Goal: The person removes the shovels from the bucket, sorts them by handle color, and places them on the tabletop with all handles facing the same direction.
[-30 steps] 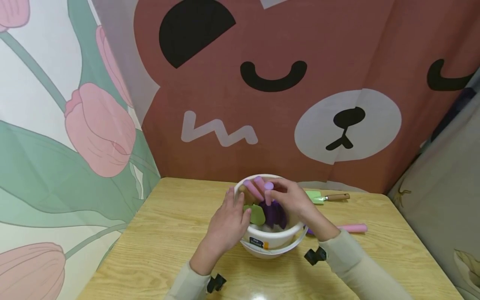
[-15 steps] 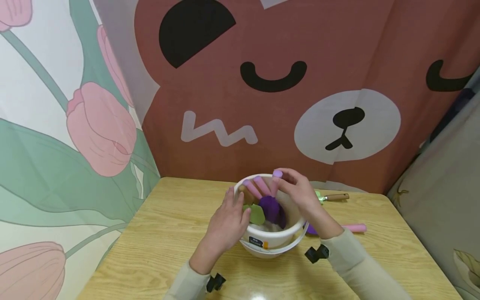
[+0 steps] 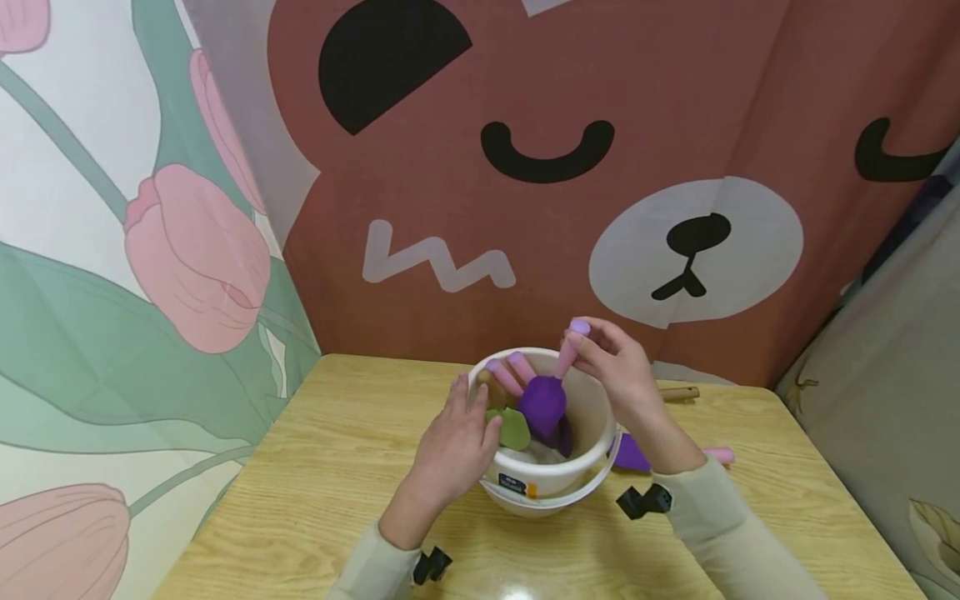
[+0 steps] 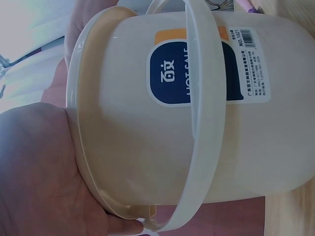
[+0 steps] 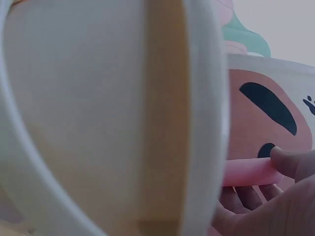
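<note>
A white bucket stands upright on the wooden table. My left hand rests on its left rim, fingers fairly straight; in the left wrist view the hand lies against the rim. With thumb and fingers, my right hand pinches the pink handle of a purple toy shovel over the bucket's right side. Its rounded purple head is inside the opening. That pink handle shows beyond the rim in the right wrist view. Other pink handles and a green piece lie in the bucket.
Right of the bucket, a purple shovel with a pink handle lies on the table, partly behind my right forearm. A wooden handle shows farther back. The bucket's white carrying handle hangs down its front. A printed curtain stands behind the table.
My right hand has moved up and to the right, raising the purple toy shovel and drawing its handle out over the rim. The left hand has stayed in place.
</note>
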The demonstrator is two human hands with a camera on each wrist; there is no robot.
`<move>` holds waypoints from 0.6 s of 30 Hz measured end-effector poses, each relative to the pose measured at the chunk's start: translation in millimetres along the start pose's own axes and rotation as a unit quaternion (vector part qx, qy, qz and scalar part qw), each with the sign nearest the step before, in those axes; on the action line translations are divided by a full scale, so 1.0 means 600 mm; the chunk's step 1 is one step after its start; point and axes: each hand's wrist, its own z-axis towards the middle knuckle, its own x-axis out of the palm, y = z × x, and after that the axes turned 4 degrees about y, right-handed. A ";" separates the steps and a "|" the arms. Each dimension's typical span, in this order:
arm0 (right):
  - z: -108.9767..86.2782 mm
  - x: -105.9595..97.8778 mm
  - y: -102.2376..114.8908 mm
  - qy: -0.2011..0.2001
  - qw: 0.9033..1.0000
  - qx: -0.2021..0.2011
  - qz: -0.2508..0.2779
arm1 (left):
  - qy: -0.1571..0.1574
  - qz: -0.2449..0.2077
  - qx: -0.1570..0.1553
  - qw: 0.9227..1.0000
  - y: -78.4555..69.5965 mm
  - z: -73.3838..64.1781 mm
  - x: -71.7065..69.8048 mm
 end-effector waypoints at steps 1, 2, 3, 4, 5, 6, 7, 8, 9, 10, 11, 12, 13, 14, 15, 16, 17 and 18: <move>0.000 -0.003 0.002 -0.001 1.000 -0.003 0.006 | 0.000 0.001 0.000 1.000 0.000 0.000 0.000; 0.000 -0.005 0.005 -0.002 1.000 -0.004 0.011 | 0.000 0.002 0.000 1.000 0.000 0.000 0.000; 0.001 -0.007 0.007 -0.003 1.000 -0.005 0.015 | -0.001 0.003 0.001 1.000 0.000 0.000 0.000; 0.001 -0.010 0.010 -0.003 1.000 -0.006 0.017 | -0.003 0.003 0.002 1.000 0.000 0.001 0.001; 0.001 -0.012 0.012 -0.003 1.000 -0.007 0.018 | -0.005 0.005 0.003 1.000 0.001 0.001 0.001; 0.001 -0.014 0.013 -0.002 1.000 -0.008 0.019 | -0.006 0.006 0.003 1.000 0.001 0.001 0.001; 0.001 -0.016 0.014 -0.003 1.000 -0.008 0.022 | -0.007 0.007 0.004 1.000 0.001 0.002 0.001; 0.001 -0.018 0.015 -0.003 1.000 -0.008 0.025 | -0.008 0.007 0.005 1.000 0.001 0.002 0.001; 0.000 -0.020 0.017 -0.004 1.000 -0.007 0.029 | -0.009 0.008 0.005 1.000 0.002 0.002 0.001; 0.000 -0.022 0.018 -0.005 0.999 -0.005 0.038 | -0.009 0.009 0.006 1.000 0.001 0.002 0.001; 0.000 -0.023 0.019 -0.007 0.999 -0.003 0.047 | -0.009 0.011 0.006 1.000 0.001 0.002 0.001; 0.000 -0.025 0.019 -0.009 0.998 -0.001 0.059 | -0.008 0.011 0.006 1.000 0.001 0.002 0.001; -0.001 -0.027 0.021 -0.010 0.998 0.002 0.068 | -0.006 0.011 0.005 1.000 0.001 0.002 0.000; -0.001 -0.029 0.022 -0.012 0.997 0.004 0.077 | -0.005 0.010 0.005 1.000 0.001 0.002 0.000; -0.002 -0.030 0.023 -0.012 0.996 0.007 0.088 | -0.003 0.009 0.004 1.000 0.000 0.001 0.000; -0.002 -0.032 0.024 -0.011 0.995 0.010 0.102 | 0.000 0.007 0.003 1.000 0.000 0.001 0.000; -0.002 -0.034 0.025 -0.009 0.993 0.012 0.114 | 0.001 0.006 0.002 1.000 0.000 0.001 0.000; -0.002 -0.036 0.026 -0.007 0.992 0.013 0.128 | 0.002 0.004 0.001 1.000 -0.001 0.001 0.000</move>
